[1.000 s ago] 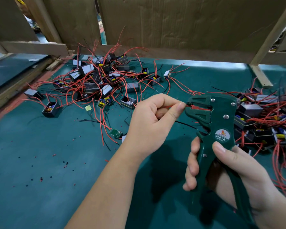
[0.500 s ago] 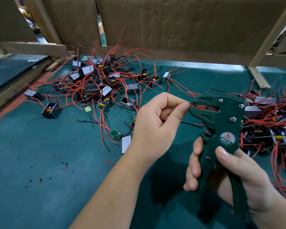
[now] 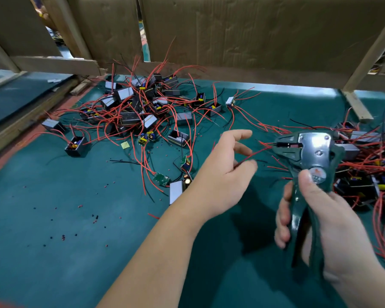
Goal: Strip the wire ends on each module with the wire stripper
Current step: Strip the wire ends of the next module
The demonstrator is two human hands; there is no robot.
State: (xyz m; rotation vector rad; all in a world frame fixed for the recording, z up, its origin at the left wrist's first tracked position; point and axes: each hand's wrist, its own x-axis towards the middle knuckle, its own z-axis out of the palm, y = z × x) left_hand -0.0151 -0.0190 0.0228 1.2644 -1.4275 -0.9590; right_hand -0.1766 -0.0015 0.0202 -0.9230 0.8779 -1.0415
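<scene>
Right grip (image 3: pixel 320 210) squeezes the stripper (image 3: pixel 313 152); left grip (image 3: pixel 220 174) is spread, holding nothing. The wire (image 3: pixel 256 153) looks thin, light and limp, so it is best pinched near its end.

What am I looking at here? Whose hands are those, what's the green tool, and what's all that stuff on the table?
There is no machine, just a person working bare-handed. The one picture comes from a camera on their head, looking forward and down. The right hand grips a green wire stripper. The left hand is open, fingers spread; a red wire runs from beside its thumb toward the stripper's head, and blur hides whether they touch. On the green mat lie two piles of small modules with red wires, one at the back, one at the right, plus scattered bits of insulation. Cardboard stands behind.
</scene>
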